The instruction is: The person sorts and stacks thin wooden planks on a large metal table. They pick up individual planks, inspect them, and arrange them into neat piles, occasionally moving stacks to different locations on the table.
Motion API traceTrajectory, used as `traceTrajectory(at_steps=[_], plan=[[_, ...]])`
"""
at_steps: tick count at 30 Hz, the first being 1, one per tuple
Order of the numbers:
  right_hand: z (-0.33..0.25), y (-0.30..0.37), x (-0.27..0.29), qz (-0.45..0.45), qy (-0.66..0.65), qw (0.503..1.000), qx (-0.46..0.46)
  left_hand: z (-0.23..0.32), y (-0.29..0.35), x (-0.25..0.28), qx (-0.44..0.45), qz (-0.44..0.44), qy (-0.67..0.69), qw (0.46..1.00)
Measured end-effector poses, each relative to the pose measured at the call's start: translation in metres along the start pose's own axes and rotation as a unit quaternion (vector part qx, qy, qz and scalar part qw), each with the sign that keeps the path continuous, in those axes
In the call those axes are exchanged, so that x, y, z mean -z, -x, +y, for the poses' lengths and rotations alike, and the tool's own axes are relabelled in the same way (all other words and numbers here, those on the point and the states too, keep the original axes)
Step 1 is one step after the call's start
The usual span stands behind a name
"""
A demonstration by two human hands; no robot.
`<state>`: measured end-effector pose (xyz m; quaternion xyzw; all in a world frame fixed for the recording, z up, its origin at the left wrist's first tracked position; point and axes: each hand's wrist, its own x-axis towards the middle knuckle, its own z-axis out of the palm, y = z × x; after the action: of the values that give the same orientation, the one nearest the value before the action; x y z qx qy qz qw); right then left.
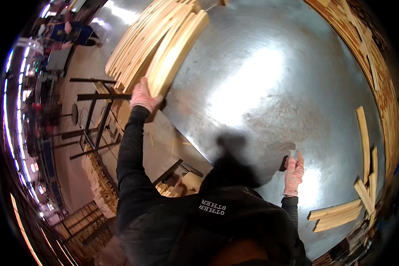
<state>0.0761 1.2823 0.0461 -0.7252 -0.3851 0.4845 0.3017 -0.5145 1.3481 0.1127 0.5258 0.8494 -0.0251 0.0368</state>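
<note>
My left hand [145, 96], in a pinkish glove, grips the near end of a wooden board [175, 55] at the edge of a metal tabletop. Its thumb lies over the wood and the other fingers are partly hidden. Beside that board a stack of long, pale wooden strips [142, 44] fans toward the far left. My right hand [293, 174], gloved the same way, is low over the bare metal on the right. Its fingers are curled together around a small pale thing [294, 154] too small to name. A dark shadow lies beside it.
The shiny metal table [261, 106] fills the middle. Short wooden pieces [337, 215] lie at its right, near an upright strip [363, 137]. Wood panels [381, 88] line the far right rim. Dark metal racks [95, 115] stand on the left; a person [71, 33] is farther back.
</note>
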Motion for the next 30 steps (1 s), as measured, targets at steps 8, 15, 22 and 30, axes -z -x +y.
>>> traceTrajectory(at_steps=[8,15,22,30], plan=[[0.054,0.043,0.181,0.333,0.334,0.876,-0.102,-0.001,-0.03,-0.033,-0.073,0.072,0.004,0.995],[0.136,0.135,0.333,0.479,0.266,0.745,-0.38,0.334,0.135,-0.087,-0.366,-0.067,0.241,0.896],[0.257,0.094,0.456,0.503,0.227,0.769,-0.324,0.67,0.35,-0.112,-0.599,-0.136,0.266,0.743],[0.256,0.077,0.455,0.499,-0.093,0.841,-0.184,0.792,0.572,-0.114,-0.554,-0.286,0.064,0.779]])
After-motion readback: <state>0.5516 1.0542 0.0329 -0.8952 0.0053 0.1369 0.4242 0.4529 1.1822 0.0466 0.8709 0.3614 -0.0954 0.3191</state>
